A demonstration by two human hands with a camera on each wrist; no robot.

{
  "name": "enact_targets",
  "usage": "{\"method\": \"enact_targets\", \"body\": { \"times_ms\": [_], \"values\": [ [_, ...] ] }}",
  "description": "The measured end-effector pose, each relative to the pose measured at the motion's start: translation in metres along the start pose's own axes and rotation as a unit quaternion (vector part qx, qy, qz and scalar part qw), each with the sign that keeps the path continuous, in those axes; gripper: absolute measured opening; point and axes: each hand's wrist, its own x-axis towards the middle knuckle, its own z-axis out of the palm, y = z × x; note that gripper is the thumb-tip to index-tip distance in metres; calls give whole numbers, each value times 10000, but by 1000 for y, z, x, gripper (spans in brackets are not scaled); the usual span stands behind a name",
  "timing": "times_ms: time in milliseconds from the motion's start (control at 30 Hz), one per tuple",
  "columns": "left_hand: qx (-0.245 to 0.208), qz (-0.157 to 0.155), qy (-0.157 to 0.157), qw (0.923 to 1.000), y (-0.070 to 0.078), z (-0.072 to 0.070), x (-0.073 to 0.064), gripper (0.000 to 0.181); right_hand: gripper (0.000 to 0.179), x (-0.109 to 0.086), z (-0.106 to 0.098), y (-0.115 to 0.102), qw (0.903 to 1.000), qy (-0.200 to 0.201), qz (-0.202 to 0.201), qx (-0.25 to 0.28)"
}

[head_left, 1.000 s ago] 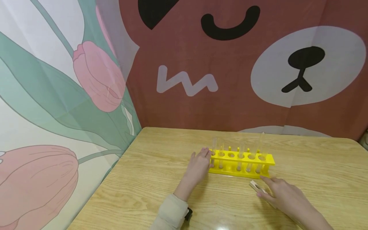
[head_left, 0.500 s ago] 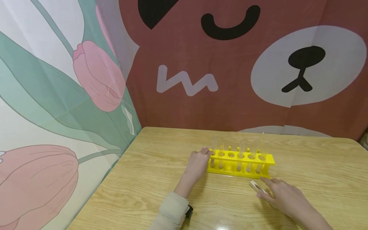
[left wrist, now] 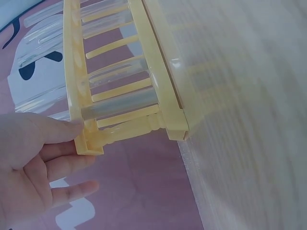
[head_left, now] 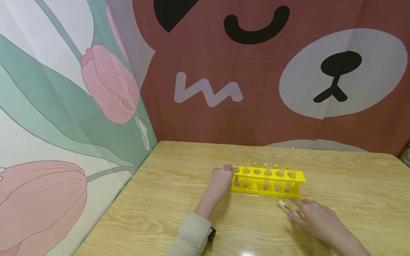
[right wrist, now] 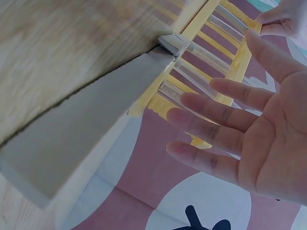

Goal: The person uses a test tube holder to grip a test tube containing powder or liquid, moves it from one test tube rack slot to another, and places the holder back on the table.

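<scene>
If the left hand (head_left: 221, 182), pinching the left end of the yellow plastic rack (head_left: 272, 178) on the wood-grain worktop (head_left: 153, 199), lifts unevenly, the slender clear tubes (head_left: 268, 163) could slip; the right hand (head_left: 317, 217), outstretched, empty, might bump the pale wooden clamp (head_left: 283, 205).

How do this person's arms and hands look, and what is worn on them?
The left sleeve is beige and puffy, with a small black object beside its cuff. The left hand and right hand show no gloves; no right sleeve clearly shows.
</scene>
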Motion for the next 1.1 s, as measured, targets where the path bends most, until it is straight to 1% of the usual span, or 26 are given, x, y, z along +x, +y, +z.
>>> {"method": "enact_targets", "body": {
  "times_ms": [100,200,400,500,800,1100],
  "values": [
    [-67,-6,155,9999,0,1,0,16,59,1,1,0,10000,-43,51,11],
    [-123,-19,241,9996,0,1,0,14,57,1,2,0,9999,-72,102,-9],
    [-128,-32,254,9996,0,2,-1,14,52,1,5,1,9999,111,-19,-97],
    [-170,-44,273,9995,1,2,-2,15,52,2,7,3,9999,95,-12,-78],
    [-503,-156,103,9986,2,1,-2,14,55,6,4,8,9993,-301,186,76],
    [-690,-215,-6,9974,2,1,-2,16,55,8,7,14,9984,-490,276,83]
  ]
}}
